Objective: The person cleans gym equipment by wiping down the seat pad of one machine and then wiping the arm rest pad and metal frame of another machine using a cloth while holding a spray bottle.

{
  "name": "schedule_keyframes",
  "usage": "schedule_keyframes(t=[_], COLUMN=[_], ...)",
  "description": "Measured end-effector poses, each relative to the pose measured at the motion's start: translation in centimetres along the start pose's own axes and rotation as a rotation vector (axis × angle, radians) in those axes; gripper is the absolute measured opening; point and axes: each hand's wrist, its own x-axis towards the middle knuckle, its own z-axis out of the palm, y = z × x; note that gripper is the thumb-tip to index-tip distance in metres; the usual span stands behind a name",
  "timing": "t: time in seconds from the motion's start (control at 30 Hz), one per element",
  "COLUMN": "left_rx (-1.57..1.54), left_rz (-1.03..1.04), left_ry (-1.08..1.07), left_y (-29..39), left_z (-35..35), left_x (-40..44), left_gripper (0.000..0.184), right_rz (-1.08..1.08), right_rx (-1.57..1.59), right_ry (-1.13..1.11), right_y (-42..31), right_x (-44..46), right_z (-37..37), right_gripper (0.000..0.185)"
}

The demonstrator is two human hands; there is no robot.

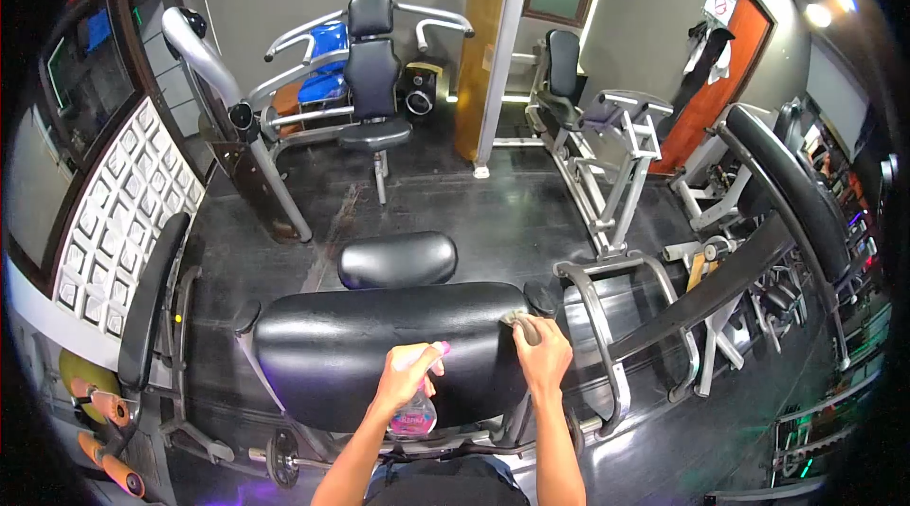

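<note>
A wide black padded bench cushion (332, 340) lies right in front of me. My left hand (406, 377) is closed round the neck of a spray bottle (414, 417) with a pink nozzle and a pink label, held over the front part of the cushion. At the cushion's right end, my right hand (543, 354) presses a small pale cloth (516, 318) against the upper edge. The hand covers most of the cloth. Just beyond lies a smaller black pad (398, 260).
Ahead stands a seated press machine (372, 70) beside a tall weight-stack column (488, 51). A leg machine (607, 174) and an inclined bench (711, 288) are to the right. A barbell plate (282, 458) sits low at the left, with another black bench (156, 302) farther left.
</note>
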Motion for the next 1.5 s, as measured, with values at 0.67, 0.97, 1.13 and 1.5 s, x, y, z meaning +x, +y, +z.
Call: schedule_keyframes(t=[0.67, 0.97, 1.13, 1.5], left_rx=[0.009, -0.009, -0.010, 0.000], left_rz=[0.004, 0.009, 0.013, 0.006], left_ry=[-0.269, -0.307, -0.301, -0.369], left_y=[2.5, 2.2, 2.0, 2.5], left_z=[-8.2, -10.4, -11.1, -13.0], left_x=[0.4, 0.4, 0.8, 1.0], left_gripper=[0.041, 0.042, 0.043, 0.042], right_rz=[0.152, -0.043, 0.002, 0.165], right_rx=[-0.210, -0.039, -0.059, -0.181], right_ry=[0.162, -0.050, -0.021, 0.176], right_y=[-2.5, -11.1, -10.1, -8.9], right_x=[-3.4, -8.0, -9.0, -7.3], right_z=[1.5, 6.7, 6.0, 6.4], right_gripper=[0.022, 0.023, 0.025, 0.022])
